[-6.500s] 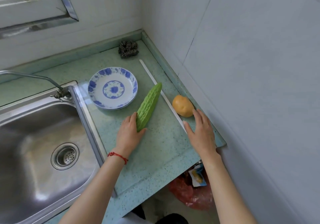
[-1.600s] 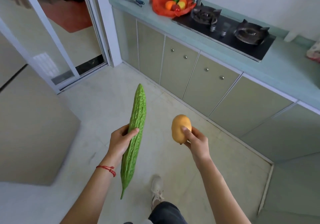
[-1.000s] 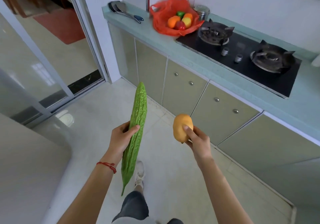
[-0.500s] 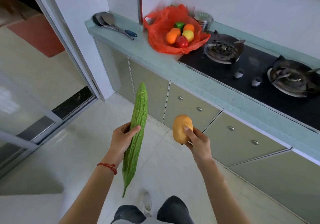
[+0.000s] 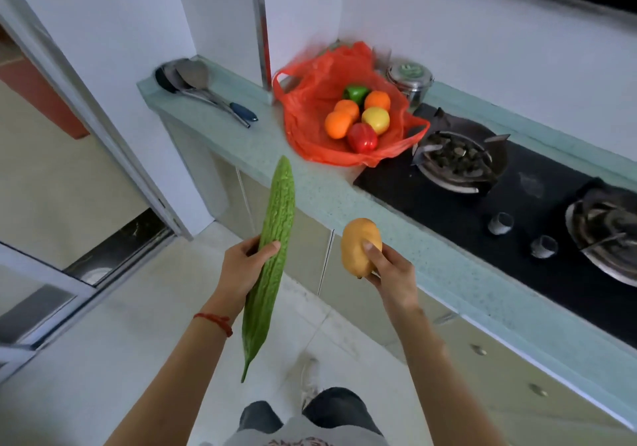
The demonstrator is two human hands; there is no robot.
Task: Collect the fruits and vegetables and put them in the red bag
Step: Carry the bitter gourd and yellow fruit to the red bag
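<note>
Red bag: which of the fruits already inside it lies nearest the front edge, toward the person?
The red pepper, the only red piece in the red bag. It lies in front of the yellow fruit and the oranges; the green pepper sits farthest back.
</note>
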